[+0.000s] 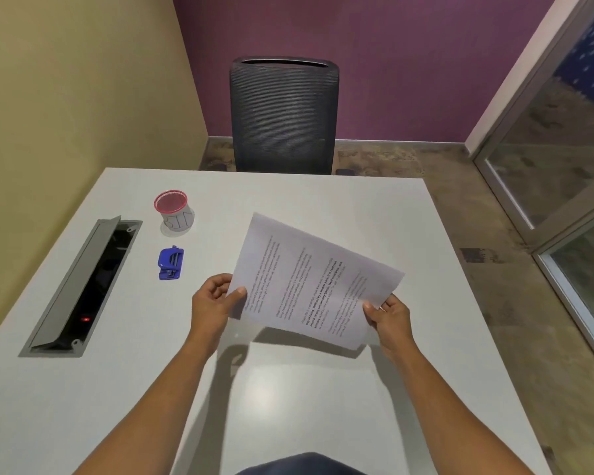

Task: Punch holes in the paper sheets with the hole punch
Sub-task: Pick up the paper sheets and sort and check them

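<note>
I see the white table point(323, 406) filling most of the view, and behind its far edge a dark mesh chair point(283, 114) stands pushed in. On the left part of the table a long cable box point(83, 286) is sunk into the top, with its grey lid tilted open (a small red light shows inside). Above the middle of the table I see the paper sheets point(309, 279), printed with text, lifted off the surface and turned at an angle. The left hand point(213, 303) pinches their near left corner, thumb on top and fingers curled under. The right hand point(390, 318) grips their near right edge the same way. A cup point(174, 210) with a red rim stands near the far left. The blue hole punch point(170, 264) lies just in front of the cup, apart from the sheets and untouched.
</note>
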`<act>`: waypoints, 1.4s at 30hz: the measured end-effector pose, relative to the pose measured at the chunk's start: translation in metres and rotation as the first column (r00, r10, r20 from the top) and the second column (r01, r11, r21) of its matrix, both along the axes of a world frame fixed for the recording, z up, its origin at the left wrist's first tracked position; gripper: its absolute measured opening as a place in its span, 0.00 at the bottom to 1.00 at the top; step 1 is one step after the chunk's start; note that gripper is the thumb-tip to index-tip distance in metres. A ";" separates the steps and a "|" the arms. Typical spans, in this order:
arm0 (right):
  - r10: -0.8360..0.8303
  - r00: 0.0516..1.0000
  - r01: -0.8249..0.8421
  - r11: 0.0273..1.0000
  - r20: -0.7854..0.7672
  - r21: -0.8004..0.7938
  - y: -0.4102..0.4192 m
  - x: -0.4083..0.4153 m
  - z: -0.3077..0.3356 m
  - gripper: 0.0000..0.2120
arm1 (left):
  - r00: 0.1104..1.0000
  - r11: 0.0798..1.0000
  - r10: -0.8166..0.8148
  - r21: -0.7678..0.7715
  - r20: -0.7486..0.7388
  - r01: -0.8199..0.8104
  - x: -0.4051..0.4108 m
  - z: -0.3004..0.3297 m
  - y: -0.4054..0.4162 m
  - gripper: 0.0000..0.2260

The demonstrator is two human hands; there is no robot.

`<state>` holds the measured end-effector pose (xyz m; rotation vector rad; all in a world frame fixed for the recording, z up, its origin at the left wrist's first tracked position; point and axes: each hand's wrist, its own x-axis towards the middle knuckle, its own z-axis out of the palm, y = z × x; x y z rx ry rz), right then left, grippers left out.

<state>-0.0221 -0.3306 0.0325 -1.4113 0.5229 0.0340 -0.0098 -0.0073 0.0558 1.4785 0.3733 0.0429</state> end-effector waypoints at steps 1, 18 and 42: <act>0.013 1.000 -0.013 0.999 0.004 -0.034 0.001 0.001 0.001 0.13 | 0.998 0.997 -0.061 0.056 -0.007 0.061 0.002 -0.001 0.002 0.12; 0.204 0.978 -0.188 0.943 0.032 -0.274 0.021 0.010 -0.015 0.12 | 0.997 0.971 -0.057 0.228 -0.060 0.069 0.002 -0.025 -0.011 0.09; -0.091 0.988 0.113 0.976 -0.123 0.185 -0.004 0.003 -0.010 0.36 | 0.997 0.994 -0.075 -0.079 -0.004 0.074 0.011 0.022 -0.030 0.08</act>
